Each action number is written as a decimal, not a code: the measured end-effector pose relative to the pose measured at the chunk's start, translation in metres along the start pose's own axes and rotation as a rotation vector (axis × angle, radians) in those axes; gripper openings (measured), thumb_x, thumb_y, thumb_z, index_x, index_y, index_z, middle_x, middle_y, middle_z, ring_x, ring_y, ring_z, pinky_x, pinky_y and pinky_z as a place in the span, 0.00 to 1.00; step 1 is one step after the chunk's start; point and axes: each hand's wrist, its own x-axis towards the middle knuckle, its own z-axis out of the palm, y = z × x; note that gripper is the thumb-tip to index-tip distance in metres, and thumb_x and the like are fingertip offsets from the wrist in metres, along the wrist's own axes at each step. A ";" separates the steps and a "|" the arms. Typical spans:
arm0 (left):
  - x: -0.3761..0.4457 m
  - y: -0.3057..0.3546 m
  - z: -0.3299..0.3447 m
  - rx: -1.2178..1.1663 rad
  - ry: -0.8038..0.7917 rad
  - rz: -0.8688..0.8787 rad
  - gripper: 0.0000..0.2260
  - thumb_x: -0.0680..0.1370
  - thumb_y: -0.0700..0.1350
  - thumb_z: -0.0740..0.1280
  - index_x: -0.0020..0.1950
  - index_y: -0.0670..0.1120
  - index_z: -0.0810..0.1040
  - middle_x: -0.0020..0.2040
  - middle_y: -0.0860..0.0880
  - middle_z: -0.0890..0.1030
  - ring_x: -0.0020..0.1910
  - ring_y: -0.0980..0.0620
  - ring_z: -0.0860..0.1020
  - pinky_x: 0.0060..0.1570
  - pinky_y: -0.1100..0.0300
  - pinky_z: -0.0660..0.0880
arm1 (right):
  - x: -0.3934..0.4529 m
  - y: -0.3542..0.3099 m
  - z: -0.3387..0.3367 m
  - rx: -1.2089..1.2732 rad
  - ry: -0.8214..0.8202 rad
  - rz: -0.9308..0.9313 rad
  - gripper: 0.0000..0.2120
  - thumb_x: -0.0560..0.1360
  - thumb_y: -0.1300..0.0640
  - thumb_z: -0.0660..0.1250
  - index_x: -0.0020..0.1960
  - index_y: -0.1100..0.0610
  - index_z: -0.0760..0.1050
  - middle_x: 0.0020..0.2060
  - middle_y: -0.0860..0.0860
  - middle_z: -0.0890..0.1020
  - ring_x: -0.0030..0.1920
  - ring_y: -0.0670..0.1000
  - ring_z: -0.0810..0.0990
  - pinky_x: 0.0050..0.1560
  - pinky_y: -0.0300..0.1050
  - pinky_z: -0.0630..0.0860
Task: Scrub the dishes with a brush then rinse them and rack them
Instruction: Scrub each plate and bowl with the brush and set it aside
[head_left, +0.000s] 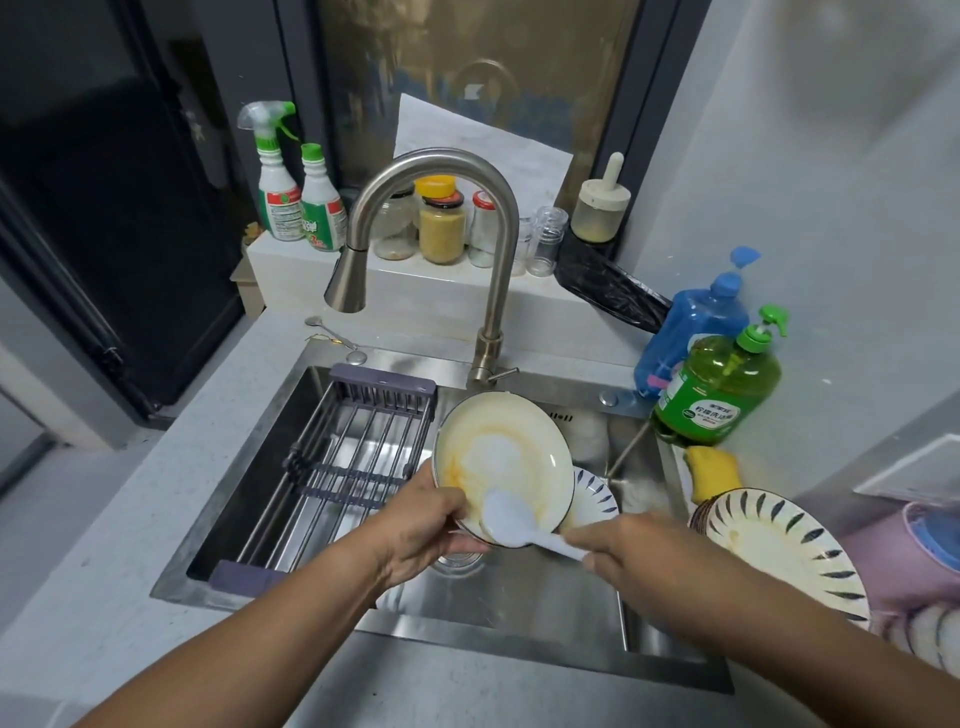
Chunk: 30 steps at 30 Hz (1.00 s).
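Centre frame, over the sink: my left hand grips the lower rim of a yellow-smeared plate, tilted up toward me. My right hand holds the handle of a white brush; its head lies on the plate's lower edge. Rack spans the sink's left half. Striped plate at right, on the desk. Green bottle, right of centre: label in Chinese characters, too small to read. Sink wall stamp is partly hidden, illegible.

I see left hand tilting stained plate over sink (yellow residue), right hand pressing brush on it.
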 end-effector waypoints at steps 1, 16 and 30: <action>0.001 -0.001 -0.001 -0.009 0.004 0.005 0.28 0.75 0.25 0.57 0.71 0.46 0.69 0.67 0.36 0.76 0.60 0.32 0.81 0.51 0.29 0.80 | 0.001 0.000 0.001 0.003 0.014 0.004 0.14 0.81 0.48 0.59 0.66 0.37 0.70 0.53 0.48 0.83 0.53 0.53 0.81 0.55 0.52 0.79; -0.010 -0.006 0.012 -0.121 -0.339 -0.112 0.28 0.76 0.23 0.61 0.73 0.42 0.69 0.69 0.32 0.75 0.62 0.30 0.80 0.55 0.33 0.79 | 0.010 0.008 -0.023 0.277 0.092 -0.084 0.16 0.83 0.47 0.64 0.68 0.34 0.75 0.36 0.43 0.80 0.34 0.39 0.76 0.34 0.32 0.70; -0.008 0.004 -0.006 -0.045 -0.208 -0.176 0.26 0.81 0.57 0.64 0.74 0.43 0.68 0.65 0.35 0.81 0.61 0.30 0.81 0.54 0.32 0.79 | -0.003 0.050 -0.054 -0.252 0.081 0.013 0.19 0.84 0.43 0.59 0.73 0.27 0.65 0.45 0.37 0.75 0.50 0.44 0.74 0.43 0.40 0.71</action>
